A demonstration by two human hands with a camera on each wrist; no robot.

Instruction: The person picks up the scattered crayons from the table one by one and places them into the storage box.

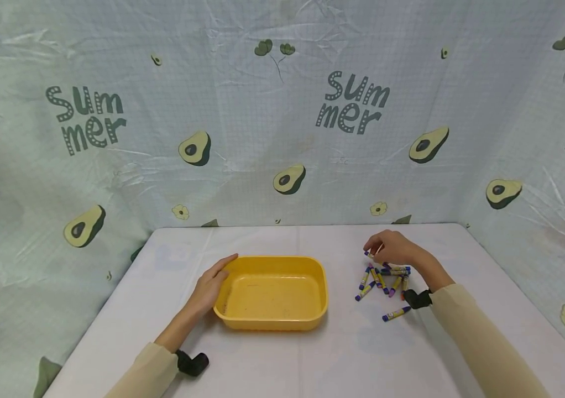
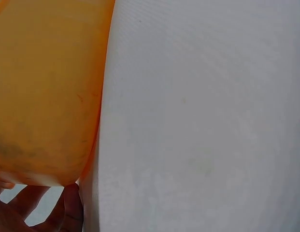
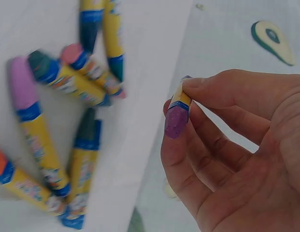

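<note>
A yellow plastic tray (image 1: 270,324) stands on the white table. At its left side my left hand (image 1: 209,286) holds the rim, fingers along the outer wall near the far corner. The left wrist view shows several fingertips (image 2: 71,195) right at the tray's wall. My right hand (image 1: 394,247) pinches a purple crayon (image 3: 177,121) with a yellow wrapper between thumb and fingers, above the table. Below and beside that hand lies a loose pile of crayons (image 3: 37,135) in yellow and blue wrappers, with purple, orange, pink and dark green tips.
One crayon (image 1: 396,314) lies apart, nearer the front than the pile. The white table (image 1: 342,359) ends at the back against a pale curtain (image 1: 242,110) printed with avocados and lettering. A black wrist strap (image 1: 193,364) sits at each sleeve.
</note>
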